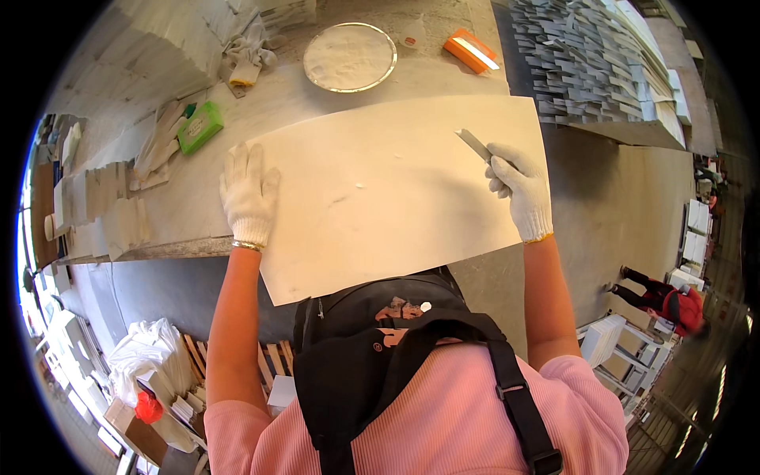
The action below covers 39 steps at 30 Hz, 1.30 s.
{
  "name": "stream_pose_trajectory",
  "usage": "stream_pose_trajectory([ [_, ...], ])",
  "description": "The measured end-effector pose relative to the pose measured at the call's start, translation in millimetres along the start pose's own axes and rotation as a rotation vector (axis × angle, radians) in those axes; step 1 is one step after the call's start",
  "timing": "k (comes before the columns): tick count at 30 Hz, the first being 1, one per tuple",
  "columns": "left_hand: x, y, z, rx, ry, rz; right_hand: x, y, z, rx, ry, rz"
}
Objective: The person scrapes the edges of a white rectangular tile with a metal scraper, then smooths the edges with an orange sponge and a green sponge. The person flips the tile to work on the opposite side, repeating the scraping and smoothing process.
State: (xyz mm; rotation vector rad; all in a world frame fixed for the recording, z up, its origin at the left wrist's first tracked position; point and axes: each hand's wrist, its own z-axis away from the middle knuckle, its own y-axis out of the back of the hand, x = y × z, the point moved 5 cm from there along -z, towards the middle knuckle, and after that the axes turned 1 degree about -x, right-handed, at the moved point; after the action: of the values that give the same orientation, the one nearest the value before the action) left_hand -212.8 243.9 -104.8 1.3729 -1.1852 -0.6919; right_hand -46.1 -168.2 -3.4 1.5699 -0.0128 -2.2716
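A large white slab [380, 190] lies across the work table in front of me, its near edge by my apron. My left hand [248, 192], in a white knit glove, rests flat on the slab's left end with the fingers stretched out. Above the slab's right part, my gloved right hand [518, 184] grips a slim, flat metal blade [473, 144]; its tip points up and to the left. Small white crumbs and a faint grey mark show on the slab near its middle.
Beyond the slab stand a round bowl of white powder [350, 57] and an orange box [470, 51]. A green packet [200, 127] and crumpled gloves [250, 51] lie to the left. Stacked pale slabs [586, 63] rise at the far right. A person in red [682, 310] is farther off.
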Motion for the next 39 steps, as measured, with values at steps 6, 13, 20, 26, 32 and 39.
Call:
stream_pose_trajectory([
  [6,-1,-2,0,-0.002,-0.019,-0.009,39,14,30,0.057,-0.057,-0.083],
  [13,0,1,-3,0.01,-0.043,0.028,54,-4,56,0.01,-0.104,-0.055],
  [20,4,3,-3,0.094,-0.08,-0.026,58,-46,66,-0.131,-0.116,-0.041],
  [26,7,10,-5,0.107,-0.083,-0.038,52,-93,66,-0.284,-0.111,-0.048],
  [32,9,14,-5,0.094,-0.06,-0.003,48,-140,70,-0.471,-0.142,0.041],
  [39,6,10,-3,0.111,-0.036,-0.014,49,-169,71,-0.571,-0.062,0.171],
])
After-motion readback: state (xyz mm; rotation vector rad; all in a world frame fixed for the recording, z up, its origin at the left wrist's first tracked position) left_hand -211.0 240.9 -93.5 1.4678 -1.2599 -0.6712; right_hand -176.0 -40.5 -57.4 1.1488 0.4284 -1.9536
